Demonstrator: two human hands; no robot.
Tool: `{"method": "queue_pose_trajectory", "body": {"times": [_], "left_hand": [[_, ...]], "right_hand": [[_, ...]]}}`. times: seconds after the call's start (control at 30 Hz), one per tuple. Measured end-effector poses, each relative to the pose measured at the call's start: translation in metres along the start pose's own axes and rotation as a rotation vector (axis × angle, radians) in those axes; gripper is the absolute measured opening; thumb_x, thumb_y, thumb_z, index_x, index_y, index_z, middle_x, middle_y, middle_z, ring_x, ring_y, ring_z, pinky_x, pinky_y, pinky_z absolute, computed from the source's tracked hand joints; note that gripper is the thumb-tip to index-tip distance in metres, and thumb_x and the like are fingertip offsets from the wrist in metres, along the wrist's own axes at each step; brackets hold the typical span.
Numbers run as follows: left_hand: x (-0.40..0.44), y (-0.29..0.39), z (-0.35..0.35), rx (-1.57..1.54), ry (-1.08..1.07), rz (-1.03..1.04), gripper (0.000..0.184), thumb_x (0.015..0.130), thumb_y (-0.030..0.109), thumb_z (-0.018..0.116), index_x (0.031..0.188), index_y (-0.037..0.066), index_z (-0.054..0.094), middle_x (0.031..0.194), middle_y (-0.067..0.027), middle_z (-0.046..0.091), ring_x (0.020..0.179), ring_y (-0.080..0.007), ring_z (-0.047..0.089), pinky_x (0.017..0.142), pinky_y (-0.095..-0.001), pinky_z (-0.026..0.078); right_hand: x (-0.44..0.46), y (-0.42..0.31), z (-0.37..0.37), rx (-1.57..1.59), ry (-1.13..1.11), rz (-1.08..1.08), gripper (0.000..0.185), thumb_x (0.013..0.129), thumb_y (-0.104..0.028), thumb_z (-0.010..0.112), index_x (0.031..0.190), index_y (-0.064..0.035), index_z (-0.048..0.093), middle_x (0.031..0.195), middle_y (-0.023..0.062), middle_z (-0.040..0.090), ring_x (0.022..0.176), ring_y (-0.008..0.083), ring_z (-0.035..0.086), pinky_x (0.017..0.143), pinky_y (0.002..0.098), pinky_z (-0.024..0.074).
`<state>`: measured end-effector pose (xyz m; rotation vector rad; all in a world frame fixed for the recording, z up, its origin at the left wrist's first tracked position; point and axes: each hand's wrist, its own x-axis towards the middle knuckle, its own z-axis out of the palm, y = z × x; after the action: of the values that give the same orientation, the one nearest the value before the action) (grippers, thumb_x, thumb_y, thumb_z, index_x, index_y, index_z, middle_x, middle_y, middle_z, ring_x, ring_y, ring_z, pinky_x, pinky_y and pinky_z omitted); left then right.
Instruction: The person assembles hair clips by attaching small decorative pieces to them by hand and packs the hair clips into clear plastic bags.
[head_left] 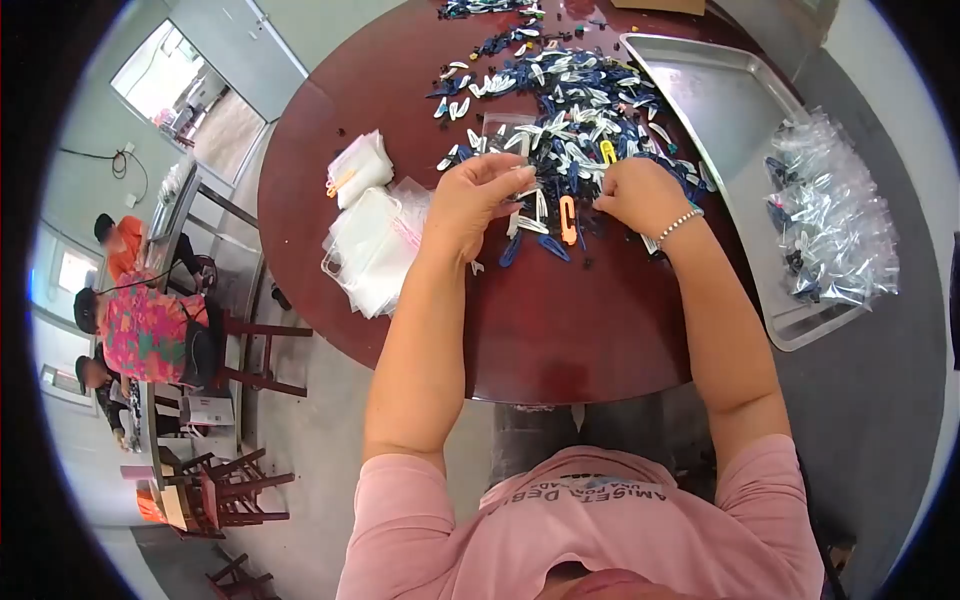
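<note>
A large heap of white and dark blue snap hair clips (575,130) spreads over the round red-brown table (560,350). My left hand (472,203) is closed in a pinch at the heap's near left side, on a small clear plastic bag (508,124) that rises beyond the fingers. Curled downward at the near right side of the pile is my right hand (645,197); whatever its fingers hold is hidden. Between both hands lie an orange clip (568,220) and a blue clip (553,248). A yellow clip (607,152) rests just past my right hand.
Stacks of empty clear bags (368,250) lie left of my left forearm. At the right, a metal tray (700,95) carries several filled bags (835,210). A cardboard box (660,5) stands at the far edge. Several people (150,325) sit at another table on the left.
</note>
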<state>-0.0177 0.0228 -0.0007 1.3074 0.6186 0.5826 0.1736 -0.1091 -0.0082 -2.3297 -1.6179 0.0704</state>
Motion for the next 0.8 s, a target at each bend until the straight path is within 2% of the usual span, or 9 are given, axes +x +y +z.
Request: {"method": "queue_pose_trajectory", "body": {"times": [0.07,0.17,0.23,0.57,0.67,0.73,0.8], "left_hand": [[0.000,0.000,0.000,0.009,0.001,0.011,0.030,0.082,0.016,0.073,0.106,0.002,0.062,0.096,-0.0042,0.068,0.090,-0.0133,0.064,0.074,-0.0278,0.050],[0.000,0.000,0.000,0.008,-0.006,0.005,0.032,0.082,0.017,0.074,0.108,0.002,0.062,0.096,-0.0043,0.067,0.090,-0.0132,0.064,0.074,-0.0278,0.050],[0.000,-0.001,-0.001,0.032,-0.001,0.015,0.027,0.083,0.018,0.073,0.106,0.006,0.064,0.094,-0.0029,0.068,0.090,-0.0124,0.064,0.074,-0.0277,0.050],[0.000,-0.002,0.001,0.063,-0.005,-0.008,0.029,0.083,0.018,0.073,0.108,0.006,0.063,0.097,-0.0033,0.068,0.092,-0.0135,0.064,0.075,-0.0283,0.049],[0.000,-0.002,0.000,0.081,-0.020,0.008,0.030,0.083,0.018,0.073,0.108,0.005,0.063,0.098,-0.0037,0.068,0.093,-0.0135,0.065,0.075,-0.0288,0.049],[0.000,-0.001,0.001,0.057,-0.018,0.007,0.041,0.078,0.021,0.077,0.111,0.000,0.061,0.098,-0.0052,0.067,0.090,-0.0133,0.063,0.074,-0.0270,0.048],[0.000,-0.002,0.001,0.071,-0.022,0.013,0.036,0.081,0.019,0.075,0.110,0.002,0.062,0.098,-0.0050,0.068,0.091,-0.0138,0.064,0.074,-0.0277,0.049]], "right_hand": [[0.003,0.005,0.005,0.087,0.018,-0.021,0.016,0.072,-0.020,0.072,0.072,-0.0044,0.066,0.076,0.0134,0.065,0.077,0.0311,0.063,0.069,0.0409,0.0493],[0.005,0.011,0.007,0.131,-0.037,-0.034,0.015,0.072,-0.020,0.067,0.074,-0.0052,0.065,0.080,0.0150,0.066,0.080,0.0330,0.064,0.072,0.0422,0.0513],[0.005,0.013,0.010,0.115,0.034,-0.023,0.012,0.070,-0.017,0.066,0.073,-0.0063,0.062,0.077,0.0142,0.065,0.077,0.0333,0.064,0.070,0.0425,0.0509],[0.008,0.016,0.013,0.173,-0.008,-0.064,0.009,0.069,-0.013,0.065,0.072,-0.0060,0.060,0.075,0.0134,0.064,0.075,0.0323,0.063,0.068,0.0413,0.0500],[0.009,0.018,0.012,0.217,0.025,-0.123,0.015,0.072,-0.017,0.069,0.071,-0.0050,0.059,0.075,0.0128,0.064,0.075,0.0315,0.063,0.067,0.0403,0.0498],[0.007,0.012,0.008,0.424,-0.034,-0.004,0.019,0.073,-0.017,0.074,0.074,-0.0041,0.061,0.068,0.0092,0.062,0.063,0.0229,0.060,0.059,0.0347,0.0466],[0.010,0.008,0.013,0.402,-0.007,0.020,0.021,0.074,-0.020,0.076,0.074,-0.0040,0.062,0.068,0.0084,0.062,0.063,0.0214,0.060,0.059,0.0343,0.0465]]}}
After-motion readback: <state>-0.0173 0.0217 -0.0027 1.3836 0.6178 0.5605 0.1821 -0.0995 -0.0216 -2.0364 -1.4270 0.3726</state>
